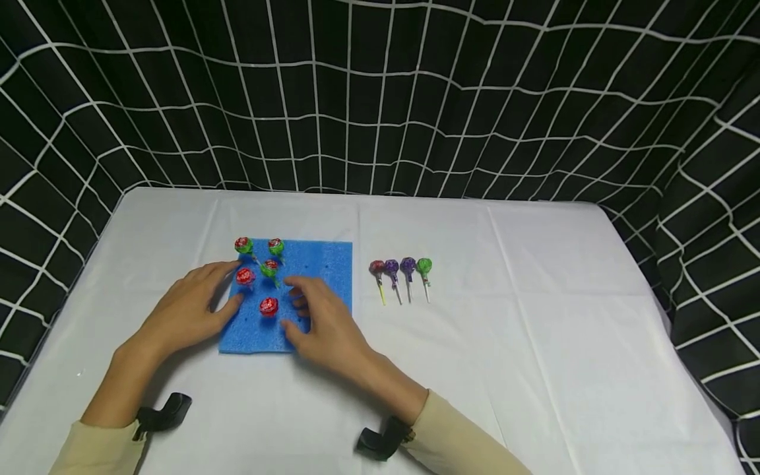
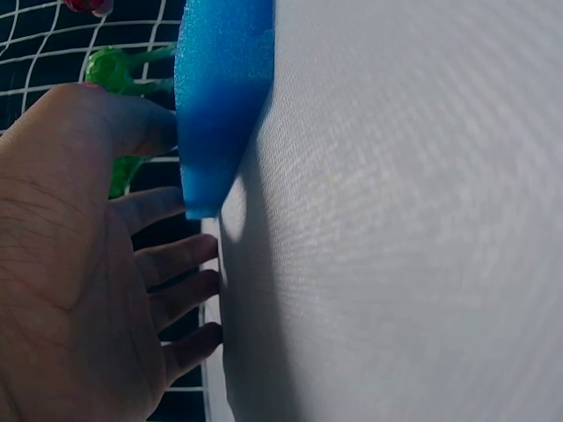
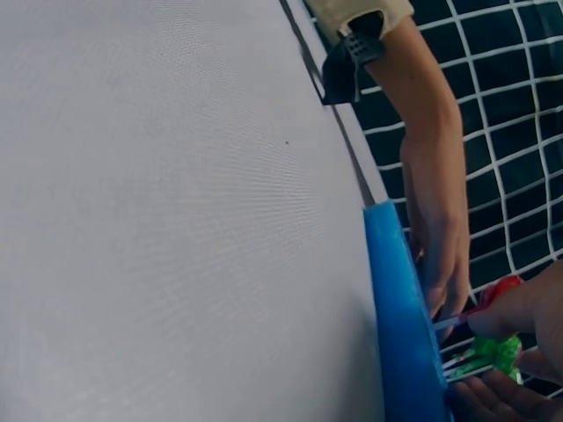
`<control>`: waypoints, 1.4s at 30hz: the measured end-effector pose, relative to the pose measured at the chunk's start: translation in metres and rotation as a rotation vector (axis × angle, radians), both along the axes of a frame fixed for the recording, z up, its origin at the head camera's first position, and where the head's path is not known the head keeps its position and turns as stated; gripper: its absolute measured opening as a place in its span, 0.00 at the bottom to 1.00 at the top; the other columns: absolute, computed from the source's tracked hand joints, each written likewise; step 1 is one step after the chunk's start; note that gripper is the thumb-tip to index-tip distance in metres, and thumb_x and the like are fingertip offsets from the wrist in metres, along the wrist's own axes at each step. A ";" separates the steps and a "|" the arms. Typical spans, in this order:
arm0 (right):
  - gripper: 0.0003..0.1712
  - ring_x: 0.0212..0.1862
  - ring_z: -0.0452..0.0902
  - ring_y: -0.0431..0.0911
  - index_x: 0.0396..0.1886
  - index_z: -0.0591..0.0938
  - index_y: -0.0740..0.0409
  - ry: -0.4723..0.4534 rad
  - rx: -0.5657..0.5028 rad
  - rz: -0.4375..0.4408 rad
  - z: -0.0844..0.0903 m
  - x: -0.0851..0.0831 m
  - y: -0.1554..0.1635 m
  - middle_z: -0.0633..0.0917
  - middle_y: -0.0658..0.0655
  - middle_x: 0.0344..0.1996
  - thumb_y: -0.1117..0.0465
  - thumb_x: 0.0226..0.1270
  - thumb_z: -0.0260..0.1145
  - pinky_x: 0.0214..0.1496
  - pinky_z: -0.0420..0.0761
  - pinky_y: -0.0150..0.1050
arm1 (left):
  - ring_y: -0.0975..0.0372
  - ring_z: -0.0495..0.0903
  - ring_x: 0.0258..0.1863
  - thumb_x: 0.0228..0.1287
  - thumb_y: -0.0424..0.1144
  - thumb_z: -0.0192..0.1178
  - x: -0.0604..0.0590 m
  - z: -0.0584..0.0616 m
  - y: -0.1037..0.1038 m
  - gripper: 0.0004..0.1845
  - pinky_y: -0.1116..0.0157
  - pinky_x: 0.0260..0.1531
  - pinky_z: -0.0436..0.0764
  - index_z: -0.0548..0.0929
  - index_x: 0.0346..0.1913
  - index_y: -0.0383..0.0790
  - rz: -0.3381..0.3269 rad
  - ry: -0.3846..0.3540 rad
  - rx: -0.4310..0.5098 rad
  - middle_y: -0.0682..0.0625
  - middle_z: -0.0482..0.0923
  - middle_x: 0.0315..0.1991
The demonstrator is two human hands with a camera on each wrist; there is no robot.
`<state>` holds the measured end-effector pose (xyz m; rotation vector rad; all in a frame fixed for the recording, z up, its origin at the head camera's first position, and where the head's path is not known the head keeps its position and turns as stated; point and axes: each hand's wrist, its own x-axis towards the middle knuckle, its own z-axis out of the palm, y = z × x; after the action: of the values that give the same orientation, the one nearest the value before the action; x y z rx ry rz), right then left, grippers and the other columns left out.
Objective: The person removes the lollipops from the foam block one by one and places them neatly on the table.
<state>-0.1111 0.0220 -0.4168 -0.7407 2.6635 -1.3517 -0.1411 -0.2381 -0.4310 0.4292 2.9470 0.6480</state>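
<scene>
The left hand (image 1: pixel 190 307) lies flat, steadying the blue foam (image 1: pixel 320 264); the right hand (image 1: pixel 323 323) apparently pinches a lollipop stick (image 3: pixel 449 322), best pushed in upright.

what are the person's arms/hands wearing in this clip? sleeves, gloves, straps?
No gloves: left hand and right hand are bare. Both arms wear cream long sleeves pushed back from the wrists. Each wrist carries a black camera mount on a strap; the left one matches. No markings or cables visible.
</scene>
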 end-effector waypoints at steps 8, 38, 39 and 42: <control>0.34 0.57 0.84 0.50 0.73 0.73 0.61 -0.038 -0.027 0.019 -0.001 0.000 -0.002 0.84 0.62 0.58 0.66 0.69 0.73 0.59 0.87 0.36 | 0.34 0.64 0.78 0.77 0.51 0.57 0.003 -0.001 0.000 0.36 0.30 0.75 0.63 0.66 0.80 0.37 0.014 -0.004 0.001 0.33 0.68 0.78; 0.25 0.46 0.86 0.46 0.65 0.80 0.64 -0.034 -0.104 -0.009 -0.010 -0.001 -0.019 0.88 0.59 0.48 0.68 0.69 0.73 0.52 0.86 0.28 | 0.35 0.64 0.78 0.78 0.51 0.57 -0.001 0.001 0.003 0.35 0.31 0.75 0.64 0.66 0.80 0.37 -0.001 0.005 0.003 0.34 0.68 0.78; 0.25 0.46 0.86 0.44 0.64 0.81 0.63 -0.028 -0.102 -0.007 -0.010 -0.002 -0.020 0.89 0.59 0.48 0.67 0.69 0.73 0.52 0.86 0.27 | 0.35 0.64 0.78 0.78 0.51 0.57 -0.001 0.001 0.003 0.35 0.31 0.75 0.64 0.66 0.80 0.37 0.001 0.006 0.002 0.34 0.68 0.78; 0.21 0.47 0.87 0.43 0.60 0.83 0.63 -0.035 -0.108 0.001 -0.011 -0.002 -0.021 0.90 0.59 0.48 0.68 0.69 0.73 0.52 0.86 0.25 | 0.35 0.64 0.78 0.78 0.51 0.57 0.000 0.001 0.003 0.35 0.31 0.75 0.64 0.67 0.80 0.37 0.004 0.005 -0.002 0.34 0.68 0.78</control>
<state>-0.1136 0.0011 -0.4278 -0.7213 2.5807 -1.5046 -0.1414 -0.2354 -0.4301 0.4254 2.9535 0.6448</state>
